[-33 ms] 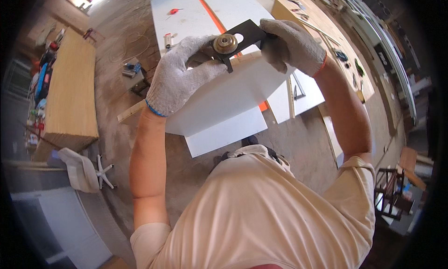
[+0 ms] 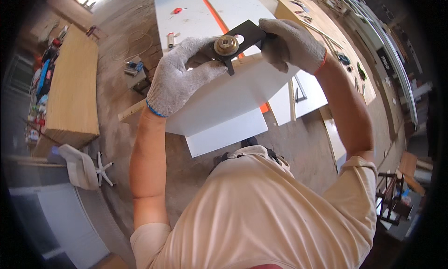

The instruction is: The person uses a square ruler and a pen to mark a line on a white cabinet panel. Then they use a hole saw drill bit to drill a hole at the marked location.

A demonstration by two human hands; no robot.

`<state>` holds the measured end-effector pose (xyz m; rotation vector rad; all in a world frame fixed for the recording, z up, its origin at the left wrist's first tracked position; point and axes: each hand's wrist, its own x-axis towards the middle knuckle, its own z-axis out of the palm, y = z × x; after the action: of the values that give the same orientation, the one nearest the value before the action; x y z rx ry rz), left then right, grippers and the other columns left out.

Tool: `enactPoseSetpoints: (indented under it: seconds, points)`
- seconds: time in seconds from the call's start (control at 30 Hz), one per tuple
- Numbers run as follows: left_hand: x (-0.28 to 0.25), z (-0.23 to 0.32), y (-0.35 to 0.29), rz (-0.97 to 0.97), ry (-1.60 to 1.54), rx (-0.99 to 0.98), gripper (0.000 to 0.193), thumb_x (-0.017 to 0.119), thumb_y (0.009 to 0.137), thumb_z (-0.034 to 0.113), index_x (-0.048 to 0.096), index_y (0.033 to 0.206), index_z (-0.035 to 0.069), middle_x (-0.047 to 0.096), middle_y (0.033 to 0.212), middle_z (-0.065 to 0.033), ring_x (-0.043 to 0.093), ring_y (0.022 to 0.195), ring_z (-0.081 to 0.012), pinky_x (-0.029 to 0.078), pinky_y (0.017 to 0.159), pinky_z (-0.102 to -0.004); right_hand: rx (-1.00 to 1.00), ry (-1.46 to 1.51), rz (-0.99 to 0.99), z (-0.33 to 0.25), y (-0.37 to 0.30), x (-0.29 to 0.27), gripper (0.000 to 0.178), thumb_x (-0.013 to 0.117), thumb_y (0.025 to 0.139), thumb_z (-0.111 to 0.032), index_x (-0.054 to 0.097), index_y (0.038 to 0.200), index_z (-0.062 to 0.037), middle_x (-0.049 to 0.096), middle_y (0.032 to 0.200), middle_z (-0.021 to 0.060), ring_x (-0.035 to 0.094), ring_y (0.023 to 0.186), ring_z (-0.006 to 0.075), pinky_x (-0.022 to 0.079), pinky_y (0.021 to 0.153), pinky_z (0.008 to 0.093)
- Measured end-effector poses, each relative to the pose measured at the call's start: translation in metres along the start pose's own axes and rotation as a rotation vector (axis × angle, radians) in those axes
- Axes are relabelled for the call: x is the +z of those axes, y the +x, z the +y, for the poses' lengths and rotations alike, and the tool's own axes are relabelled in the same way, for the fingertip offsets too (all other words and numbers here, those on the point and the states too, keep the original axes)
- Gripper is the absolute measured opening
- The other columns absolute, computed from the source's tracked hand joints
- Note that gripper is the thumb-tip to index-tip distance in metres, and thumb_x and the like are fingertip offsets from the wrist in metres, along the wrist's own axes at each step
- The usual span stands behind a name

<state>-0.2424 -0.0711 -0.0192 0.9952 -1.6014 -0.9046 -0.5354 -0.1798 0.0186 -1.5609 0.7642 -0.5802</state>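
A flat black hand tool [image 2: 248, 33] with a round hole and a stepped, brass-coloured round piece [image 2: 226, 45] is held between my two gloved hands. My left hand [image 2: 175, 75], in a whitish knit glove with a blue cuff edge, grips its left end, thumb toward a small downward-pointing black prong. My right hand [image 2: 296, 45], glove edged in red, closes around the other end; a dark, blurred area hides what lies under its fingers. Below the tool a white panel [image 2: 224, 94] shows its light wooden edge on top. Whether the tool touches that edge I cannot tell.
A white worktop [image 2: 186, 24] with an orange strip and a small red tool [image 2: 177, 10] stretches away ahead. On the right, a wooden bench [image 2: 322, 31] carries several hand tools. A wooden cabinet [image 2: 77, 87] and an office chair [image 2: 79, 166] stand left.
The surroundings shift very slightly in the picture. Both hands keep the same hold on the black tool.
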Motion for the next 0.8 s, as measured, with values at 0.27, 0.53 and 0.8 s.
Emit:
enactPoseSetpoints:
  seconds: [0.27,0.53,0.8]
  points:
    - [-0.003,-0.001,0.005,0.014,0.127,-0.078,0.033,0.091,0.096,0.008,0.086,0.127,-0.001,0.081,0.118,-0.0074,0.074,0.111,-0.014,0.062,0.096,-0.032,-0.089,-0.289,-0.342,0.014,0.106,-0.025,0.059,0.05,0.118,-0.053,0.076,0.096,-0.0042,0.062,0.061,0.002,0.052,0.043,0.0098,0.045,0.043,0.0272]
    - [0.011,0.013,0.006,0.06,0.46,-0.089,0.029,0.095,0.087,0.008,0.089,0.114,-0.001,0.079,0.111,-0.0119,0.074,0.105,-0.0241,0.059,0.094,-0.0371,0.106,-0.338,-0.724,0.007,0.164,-0.024,0.055,0.052,0.111,-0.051,0.069,0.08,-0.0088,0.063,0.062,0.0042,0.056,0.046,0.0125,0.044,0.042,0.0309]
    - [0.095,0.011,-0.02,0.514,1.146,-0.087,0.078,0.102,0.077,0.047,0.076,0.131,-0.002,0.074,0.138,-0.0182,0.071,0.13,-0.0404,0.044,0.13,-0.0635,0.12,-0.315,-0.932,0.015,0.194,-0.017,0.053,0.054,0.11,-0.055,0.07,0.089,-0.009,0.067,0.066,0.0067,0.061,0.051,0.0148,0.048,0.046,0.0328]
